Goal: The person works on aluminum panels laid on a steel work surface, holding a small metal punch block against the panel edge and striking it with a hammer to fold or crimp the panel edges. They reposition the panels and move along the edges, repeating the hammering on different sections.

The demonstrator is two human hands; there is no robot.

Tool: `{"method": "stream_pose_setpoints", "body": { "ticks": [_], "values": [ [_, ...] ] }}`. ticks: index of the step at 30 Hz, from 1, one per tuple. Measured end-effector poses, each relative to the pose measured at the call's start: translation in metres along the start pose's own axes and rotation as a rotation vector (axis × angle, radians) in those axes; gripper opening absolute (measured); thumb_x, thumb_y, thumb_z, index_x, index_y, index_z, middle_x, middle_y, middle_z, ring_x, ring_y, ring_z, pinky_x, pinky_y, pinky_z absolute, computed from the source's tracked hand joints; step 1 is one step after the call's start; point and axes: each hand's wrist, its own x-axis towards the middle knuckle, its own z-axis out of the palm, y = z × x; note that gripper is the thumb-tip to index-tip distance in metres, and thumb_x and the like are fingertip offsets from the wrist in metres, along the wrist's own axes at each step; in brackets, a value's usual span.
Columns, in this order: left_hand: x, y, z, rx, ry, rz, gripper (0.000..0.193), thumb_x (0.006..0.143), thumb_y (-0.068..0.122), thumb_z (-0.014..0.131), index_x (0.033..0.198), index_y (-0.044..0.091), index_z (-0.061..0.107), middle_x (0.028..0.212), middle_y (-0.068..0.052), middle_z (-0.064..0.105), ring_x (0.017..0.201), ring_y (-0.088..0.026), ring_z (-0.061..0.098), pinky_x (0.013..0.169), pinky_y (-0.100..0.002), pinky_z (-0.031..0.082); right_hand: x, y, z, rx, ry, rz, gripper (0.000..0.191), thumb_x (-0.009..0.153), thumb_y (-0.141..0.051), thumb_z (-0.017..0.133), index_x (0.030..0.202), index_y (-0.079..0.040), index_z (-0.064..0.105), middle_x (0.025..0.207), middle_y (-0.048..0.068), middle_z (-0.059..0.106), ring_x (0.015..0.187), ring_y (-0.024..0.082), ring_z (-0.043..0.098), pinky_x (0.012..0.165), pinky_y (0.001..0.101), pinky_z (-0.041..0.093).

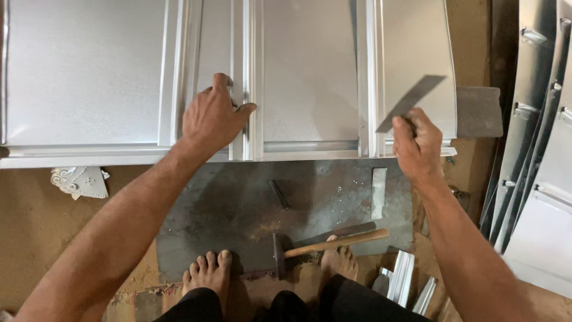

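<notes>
Metal strip in right hand, left hand on sheet-metal panel.

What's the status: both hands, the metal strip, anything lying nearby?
Left hand pressing the ribbed sheet panel. Right hand gripping the metal strip, raised and tilted. Hammer on the dark plate by the feet.

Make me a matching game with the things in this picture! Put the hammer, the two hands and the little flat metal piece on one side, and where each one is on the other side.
Things:
1. hammer
2. left hand
3. right hand
4. small flat strip

Places:
A. pressing on a ridge of the metal sheet
B. lying alone on the dark plate, right side
C. holding a thin metal strip up
D. lying by the bare feet

Pairs: 1-D, 2-A, 3-C, 4-B
</notes>
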Motion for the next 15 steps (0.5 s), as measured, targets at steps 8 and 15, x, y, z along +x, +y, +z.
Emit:
{"method": "stream_pose_setpoints", "body": {
  "ticks": [8, 15],
  "values": [
    [-0.01, -0.001, -0.043, 0.538, -0.072, 0.548, 0.109, 0.063, 0.076, 0.077, 0.155, 0.03, 0.043, 0.166, -0.021, 0.03, 0.087, -0.029, 0.073, 0.049, -0.037, 0.063, 0.026, -0.018, 0.032, -0.321, -0.167, -0.254, 0.01, 0.108, -0.01, 0.061, 0.107, -0.001, 0.066, 0.067, 0.008, 0.058, 0.058, 0.015, 0.055, 0.052, 0.0328, 0.042],
    [0.003, 0.0, 0.004, 0.533, -0.059, 0.712, 0.095, 0.061, 0.082, 0.073, 0.144, 0.04, 0.054, 0.163, -0.016, 0.028, 0.089, -0.034, 0.076, 0.07, -0.046, 0.065, 0.025, -0.036, 0.05, -0.752, -0.328, -0.489, 0.01, 0.102, -0.011, 0.058, 0.107, -0.004, 0.063, 0.077, 0.016, 0.07, 0.065, 0.036, 0.07, 0.054, 0.0458, 0.054]
  ]
}}
